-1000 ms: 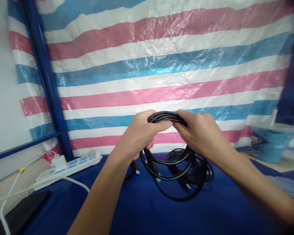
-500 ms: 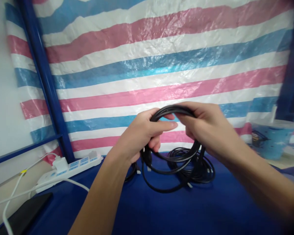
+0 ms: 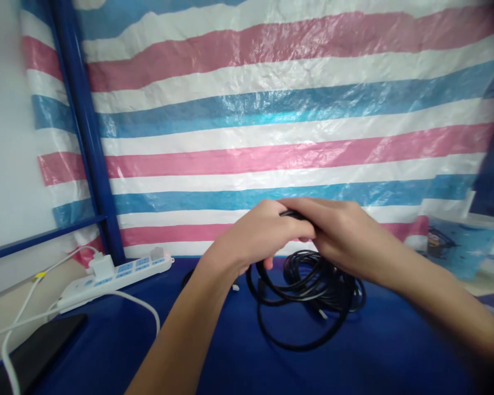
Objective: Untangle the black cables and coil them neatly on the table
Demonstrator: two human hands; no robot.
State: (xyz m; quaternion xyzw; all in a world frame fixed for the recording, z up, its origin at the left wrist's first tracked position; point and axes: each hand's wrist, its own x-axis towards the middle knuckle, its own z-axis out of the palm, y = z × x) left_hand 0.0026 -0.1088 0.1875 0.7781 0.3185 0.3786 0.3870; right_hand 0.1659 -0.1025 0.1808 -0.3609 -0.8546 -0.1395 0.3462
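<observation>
Both hands, left hand (image 3: 260,237) and right hand (image 3: 341,235), have fingers curled tight around the black cable coil (image 3: 308,285) above the blue table (image 3: 239,351).

Both hands meet above the middle of the table (image 3: 239,362), the left hand (image 3: 257,236) just left of the right hand (image 3: 341,236), touching, with the top of the cable coil (image 3: 292,307) gripped between them. The coil hangs below the grip and its lower loops lie on the table. A second cable pile (image 3: 333,282) rests on the table just below and right of the grip, behind the coil. The power strip (image 3: 115,274) lies well left of the grip, at the table's back edge. The post (image 3: 86,137) stands behind the strip. The tarp (image 3: 271,109) hangs behind the grip. The tub (image 3: 461,241) sits well right of the grip.
</observation>
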